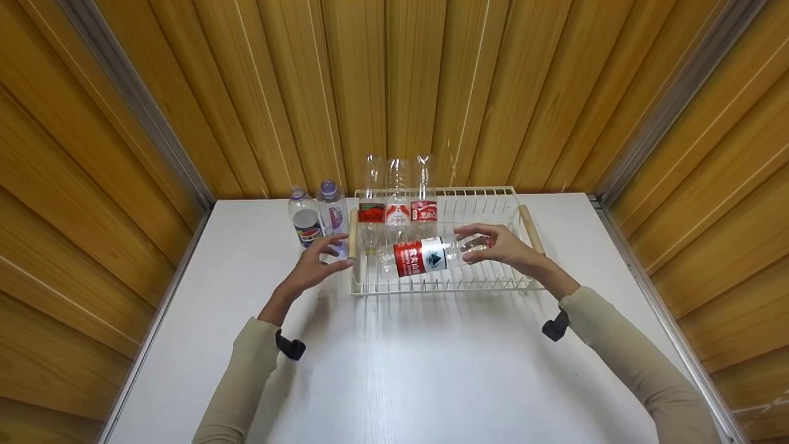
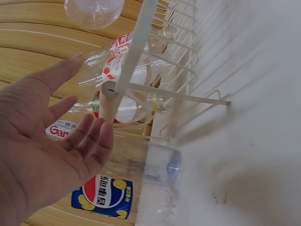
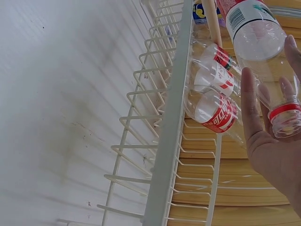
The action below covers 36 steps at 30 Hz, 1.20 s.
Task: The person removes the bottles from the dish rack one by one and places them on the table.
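My right hand [image 1: 508, 250] holds a clear plastic bottle [image 1: 422, 256] with a red-and-white label by its neck end. The bottle lies nearly sideways above a white wire rack [image 1: 444, 285], its base toward the left. In the right wrist view its capless neck with a red ring [image 3: 284, 110] shows between thumb and fingers. My left hand [image 1: 311, 265] is beside the rack's left wooden handle [image 1: 352, 234], fingers loosely spread, holding nothing. Three clear bottles stand side by side in the rack's left part, with a red-labelled bottle [image 1: 424, 211] rightmost.
Left of the rack, a Pepsi-labelled bottle [image 1: 306, 225] and a purple-tinted bottle [image 1: 333, 213] stand on the white table [image 1: 431, 370]. A second wooden handle [image 1: 531, 228] is on the rack's right end. Wood-patterned panels [image 1: 413, 92] rise behind and at both sides.
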Each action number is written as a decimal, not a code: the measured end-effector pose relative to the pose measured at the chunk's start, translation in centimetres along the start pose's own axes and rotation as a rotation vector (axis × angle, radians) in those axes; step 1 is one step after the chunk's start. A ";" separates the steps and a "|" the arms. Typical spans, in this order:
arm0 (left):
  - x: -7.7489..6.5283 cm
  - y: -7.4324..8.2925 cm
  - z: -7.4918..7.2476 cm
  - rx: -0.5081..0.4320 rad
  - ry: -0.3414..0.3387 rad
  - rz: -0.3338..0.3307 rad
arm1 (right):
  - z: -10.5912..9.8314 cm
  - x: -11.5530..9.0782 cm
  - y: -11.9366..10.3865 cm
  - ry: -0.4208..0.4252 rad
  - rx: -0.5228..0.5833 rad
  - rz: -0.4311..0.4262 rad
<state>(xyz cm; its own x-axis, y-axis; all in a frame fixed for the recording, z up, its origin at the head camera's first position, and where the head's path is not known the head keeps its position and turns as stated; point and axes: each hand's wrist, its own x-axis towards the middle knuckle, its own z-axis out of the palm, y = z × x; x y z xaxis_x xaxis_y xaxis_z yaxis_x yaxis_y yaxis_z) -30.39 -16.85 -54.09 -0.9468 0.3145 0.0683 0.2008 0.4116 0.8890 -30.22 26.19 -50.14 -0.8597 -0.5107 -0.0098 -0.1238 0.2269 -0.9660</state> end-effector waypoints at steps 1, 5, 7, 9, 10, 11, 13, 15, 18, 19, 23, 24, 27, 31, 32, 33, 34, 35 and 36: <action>0.0 0.4 -0.2 0.004 -0.011 0.016 | 0.1 0.0 -0.1 -0.001 0.000 0.003; -0.1 2.4 -0.5 0.019 -0.104 0.088 | 0.4 -0.1 -0.5 -0.005 -0.017 0.007; -0.1 3.3 -0.5 0.036 -0.172 0.120 | 0.5 -0.1 -0.7 -0.002 -0.042 0.004; -0.1 4.1 -0.2 0.053 -0.249 0.149 | 0.6 -0.1 -0.9 0.002 -0.066 -0.004; -0.1 4.5 0.0 0.059 -0.286 0.159 | 0.7 0.0 -0.9 0.005 -0.076 -0.006; -0.1 4.8 0.1 0.065 -0.322 0.169 | 0.8 -0.1 -1.0 0.005 -0.082 -0.012; 0.0 5.3 0.6 0.082 -0.383 0.192 | 0.9 -0.1 -1.1 0.000 -0.085 -0.025; 0.0 5.7 1.0 0.084 -0.428 0.210 | 1.0 -0.2 -1.2 -0.003 -0.086 -0.034; 0.1 6.1 1.5 0.091 -0.466 0.224 | 1.3 -0.3 -1.4 0.000 -0.113 -0.047; 0.1 6.3 1.7 0.091 -0.474 0.224 | 1.3 -0.3 -1.4 0.002 -0.126 -0.050; 0.1 6.6 2.2 0.087 -0.497 0.224 | 1.6 -0.5 -1.5 0.012 -0.169 -0.074; 0.1 6.6 2.3 0.090 -0.499 0.224 | 1.6 -0.5 -1.5 0.012 -0.172 -0.081; 0.2 6.7 2.5 0.107 -0.505 0.220 | 1.7 -0.5 -1.5 0.013 -0.176 -0.102; 0.3 6.8 2.6 0.124 -0.499 0.210 | 1.8 -0.7 -1.5 0.002 -0.178 -0.121; 0.3 6.7 2.6 0.124 -0.493 0.207 | 1.7 -0.8 -1.5 -0.005 -0.174 -0.123; 0.2 6.7 2.5 0.121 -0.485 0.206 | 1.7 -0.9 -1.4 -0.013 -0.172 -0.123; 0.2 6.6 2.5 0.117 -0.478 0.203 | 1.7 -0.9 -1.4 -0.021 -0.169 -0.120; 0.2 6.5 2.4 0.114 -0.470 0.200 | 1.7 -1.0 -1.4 -0.029 -0.162 -0.113; 0.2 6.4 2.3 0.111 -0.463 0.199 | 1.7 -1.1 -1.4 -0.037 -0.152 -0.108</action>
<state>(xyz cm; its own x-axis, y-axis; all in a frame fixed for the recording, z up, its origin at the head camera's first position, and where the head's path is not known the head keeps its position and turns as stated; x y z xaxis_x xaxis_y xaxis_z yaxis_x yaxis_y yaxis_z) -28.67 -12.17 -49.42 -0.6817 0.7317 0.0013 0.4151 0.3853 0.8241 -28.31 25.05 -49.22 -0.8189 -0.5684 0.0798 -0.2902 0.2901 -0.9119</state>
